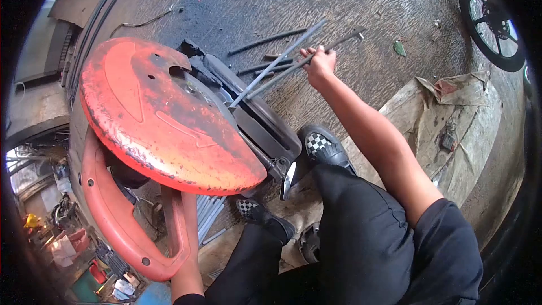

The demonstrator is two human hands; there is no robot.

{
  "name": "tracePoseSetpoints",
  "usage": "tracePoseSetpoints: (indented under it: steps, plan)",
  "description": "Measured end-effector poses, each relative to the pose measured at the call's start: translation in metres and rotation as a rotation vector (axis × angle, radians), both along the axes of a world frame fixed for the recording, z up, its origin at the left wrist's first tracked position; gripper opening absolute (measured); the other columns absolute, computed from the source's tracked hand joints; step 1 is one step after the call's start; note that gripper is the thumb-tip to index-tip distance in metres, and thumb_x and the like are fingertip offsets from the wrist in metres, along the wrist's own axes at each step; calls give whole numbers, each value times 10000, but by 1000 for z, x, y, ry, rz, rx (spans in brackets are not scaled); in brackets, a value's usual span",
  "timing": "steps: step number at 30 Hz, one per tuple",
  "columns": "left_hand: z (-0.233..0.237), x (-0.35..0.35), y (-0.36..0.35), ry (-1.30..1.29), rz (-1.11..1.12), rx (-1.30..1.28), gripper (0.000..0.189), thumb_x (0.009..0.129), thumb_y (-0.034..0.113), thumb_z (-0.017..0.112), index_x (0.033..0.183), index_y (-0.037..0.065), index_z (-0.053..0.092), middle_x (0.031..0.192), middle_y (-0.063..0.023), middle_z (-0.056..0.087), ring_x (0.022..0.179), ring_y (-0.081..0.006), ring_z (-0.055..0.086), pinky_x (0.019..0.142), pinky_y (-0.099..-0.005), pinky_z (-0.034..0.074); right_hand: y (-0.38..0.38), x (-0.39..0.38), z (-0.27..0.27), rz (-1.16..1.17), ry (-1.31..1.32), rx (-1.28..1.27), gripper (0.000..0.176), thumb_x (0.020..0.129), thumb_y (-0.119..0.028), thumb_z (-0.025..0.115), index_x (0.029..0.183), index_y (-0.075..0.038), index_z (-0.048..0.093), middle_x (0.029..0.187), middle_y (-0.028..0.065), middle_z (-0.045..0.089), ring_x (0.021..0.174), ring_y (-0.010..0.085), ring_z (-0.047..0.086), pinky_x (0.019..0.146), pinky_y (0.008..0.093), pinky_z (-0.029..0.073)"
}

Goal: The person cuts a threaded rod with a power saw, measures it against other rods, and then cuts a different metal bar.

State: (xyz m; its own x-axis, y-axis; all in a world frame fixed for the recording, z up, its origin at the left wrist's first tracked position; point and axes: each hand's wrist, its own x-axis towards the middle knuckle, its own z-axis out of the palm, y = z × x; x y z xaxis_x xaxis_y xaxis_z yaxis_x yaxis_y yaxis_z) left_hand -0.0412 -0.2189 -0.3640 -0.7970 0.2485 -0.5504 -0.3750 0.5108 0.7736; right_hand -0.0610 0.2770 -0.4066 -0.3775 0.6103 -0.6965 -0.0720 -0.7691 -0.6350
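My right hand point(320, 62) is closed around a thin grey metal rod point(282, 73), which slants from the machine up toward the top right. Another grey rod point(288, 51) lies beside it, crossing close by. In front of me on the left stands a cut-off machine with a worn red guard point(164, 118) and a red handle point(121, 220). The left forearm point(187, 260) reaches up behind the handle, and my left hand is hidden behind the machine. Several dark rods point(268, 41) lie on the ground just past the machine.
Several grey rods point(210, 214) lie below the guard. A dirty cloth point(423, 130) spreads at the right, and a black spoked wheel point(492, 25) is at the upper right. Cables point(96, 28) run at the upper left; tools and clutter point(68, 243) fill the lower left.
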Motion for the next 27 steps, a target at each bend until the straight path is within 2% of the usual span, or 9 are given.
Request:
tracePoseSetpoints:
  steps: [4, 8, 9, 12, 17, 19, 22, 23, 27]
  plan:
    - [2, 6, -1, -18, -31, -26, 327, 929, 303, 531, 1169, 82, 509, 1072, -50, 568, 988, -184, 562, 861, -365, 476, -6, -20, -5, 48, -30, 60, 352, 988, -196, 423, 1262, -54, 252, 981, 152, 541, 764, 263, 658, 531, 328, 521]
    - [6, 12, -5, -28, -54, -54, 323, 928, 301, 532, 1164, 81, 513, 1066, -50, 570, 983, -183, 564, 857, -364, 478, -17, -32, -10, -18, -8, 113, 347, 979, -151, 436, 1264, -39, 273, 908, 124, 532, 671, 187, 589, 539, 335, 511]
    - [7, 12, -5, -30, -61, -59, 322, 928, 301, 532, 1162, 81, 514, 1064, -50, 571, 982, -183, 564, 856, -364, 478, -21, -35, -8, 10, -97, 127, 346, 976, -164, 446, 1272, -58, 302, 896, 116, 529, 640, 171, 542, 522, 326, 504]
    - [8, 14, -3, -36, -83, -69, 318, 928, 299, 533, 1159, 81, 516, 1059, -50, 573, 978, -183, 566, 854, -363, 479, -25, -31, 8, 48, -215, 82, 337, 973, -182, 455, 1268, -76, 331, 879, 112, 532, 635, 176, 538, 500, 322, 488]
    - [11, 16, 0, -43, -121, -87, 313, 927, 297, 534, 1152, 80, 521, 1051, -50, 575, 971, -182, 568, 849, -363, 480, -20, -37, -24, 91, -174, 159, 269, 983, -240, 423, 1170, -73, 325, 872, 111, 540, 597, 186, 572, 425, 326, 472]
    - [12, 16, 2, -44, -137, -94, 311, 927, 297, 535, 1150, 80, 523, 1048, -50, 576, 969, -181, 568, 847, -362, 480, -12, -40, -32, 247, -189, 122, 279, 988, -240, 406, 1186, -71, 303, 945, 148, 569, 630, 215, 597, 487, 370, 523]
    - [13, 16, 5, -47, -161, -103, 308, 926, 295, 536, 1146, 80, 525, 1043, -50, 578, 965, -181, 570, 844, -362, 481, -18, -43, -42, 244, -77, 97, 287, 994, -234, 383, 1203, -66, 281, 990, 174, 582, 679, 254, 624, 575, 425, 558]
    - [12, 16, 8, -48, -169, -102, 307, 926, 295, 536, 1145, 79, 526, 1041, -50, 578, 964, -181, 570, 843, -362, 482, -23, -42, -24, 196, -33, 33, 285, 999, -231, 365, 1206, -56, 275, 973, 174, 584, 713, 281, 636, 633, 457, 563]
    - [7, 16, 19, -55, -209, -96, 303, 926, 293, 537, 1140, 79, 530, 1035, -49, 581, 958, -180, 572, 840, -361, 483, -27, -43, -26, 225, 7, -10, 289, 1005, -260, 362, 1196, -48, 311, 1005, 182, 589, 720, 281, 634, 646, 467, 560]
